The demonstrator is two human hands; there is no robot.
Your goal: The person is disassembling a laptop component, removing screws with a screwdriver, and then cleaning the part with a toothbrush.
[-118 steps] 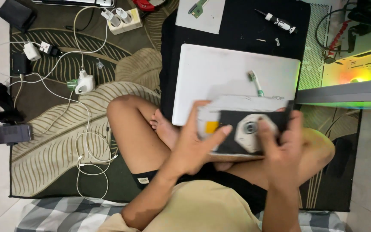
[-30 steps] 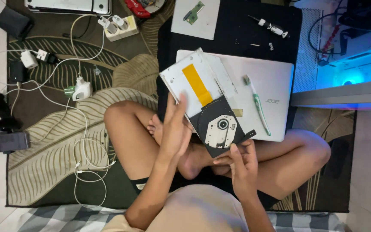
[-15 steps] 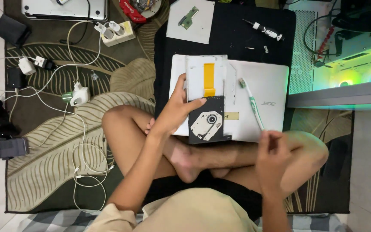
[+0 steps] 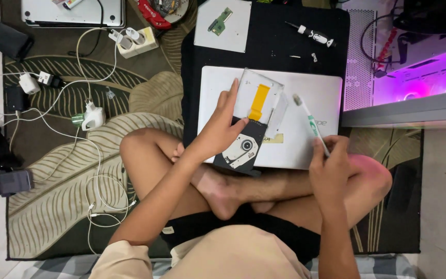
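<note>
I sit cross-legged on a rug with a closed white laptop (image 4: 305, 93) lying on a black mat (image 4: 264, 57) in front of my knees. My left hand (image 4: 220, 129) holds a slim optical disc drive (image 4: 251, 124) flat on the laptop lid; its silver case carries a yellow strip and its black tray with the round spindle is slid out toward me. My right hand (image 4: 331, 165) grips the handle of a toothbrush (image 4: 311, 124), whose bristle head points at the drive's right edge.
A small screwdriver (image 4: 313, 35), loose screws and a grey plate with a green circuit board (image 4: 222, 23) lie at the mat's far end. Chargers, white cables and a power strip (image 4: 132, 40) spread over the rug at left. A glowing computer case (image 4: 414, 57) stands at right.
My left hand has laid the drive down on the laptop lid. My right hand left my lap and picked up the toothbrush that lay on the laptop. The case light turned from green to purple.
</note>
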